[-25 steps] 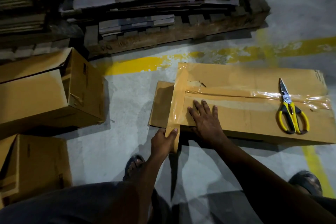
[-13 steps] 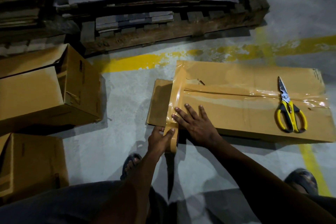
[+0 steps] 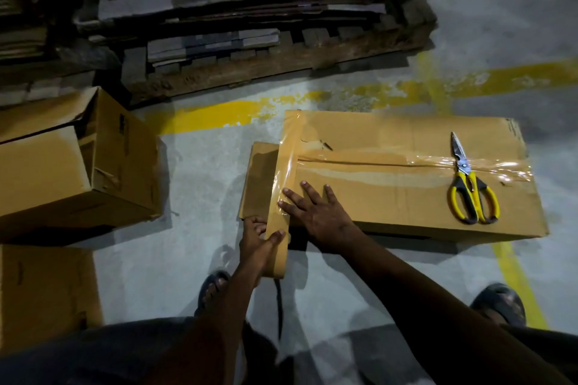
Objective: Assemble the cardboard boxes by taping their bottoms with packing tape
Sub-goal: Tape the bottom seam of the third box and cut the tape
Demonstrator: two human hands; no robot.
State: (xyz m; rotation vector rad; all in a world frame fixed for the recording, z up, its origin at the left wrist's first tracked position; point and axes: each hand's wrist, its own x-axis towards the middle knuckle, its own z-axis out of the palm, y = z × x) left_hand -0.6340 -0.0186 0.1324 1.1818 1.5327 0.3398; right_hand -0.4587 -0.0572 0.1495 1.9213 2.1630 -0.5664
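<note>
A long cardboard box (image 3: 391, 197) lies bottom up on the floor, with clear tape along its middle seam. A second strip of tape (image 3: 289, 159) runs across its left end and down over the near edge. My left hand (image 3: 256, 241) grips the tape roll (image 3: 276, 259) just below that edge, thumb over the roll. My right hand (image 3: 316, 212) lies flat on the box top, its fingertips pressing the strip. Yellow-handled scissors (image 3: 469, 187) rest on the box's right part.
Two other cardboard boxes (image 3: 72, 162) (image 3: 47, 291) sit at the left. A wooden pallet (image 3: 281, 62) stacked with flattened cardboard stands behind. Yellow floor lines (image 3: 219, 112) cross the concrete. My sandalled feet (image 3: 212, 287) (image 3: 497, 303) are near the box.
My right hand has slid left across the box top onto the cross strip. The left hand with the tape roll has stayed at the near edge.
</note>
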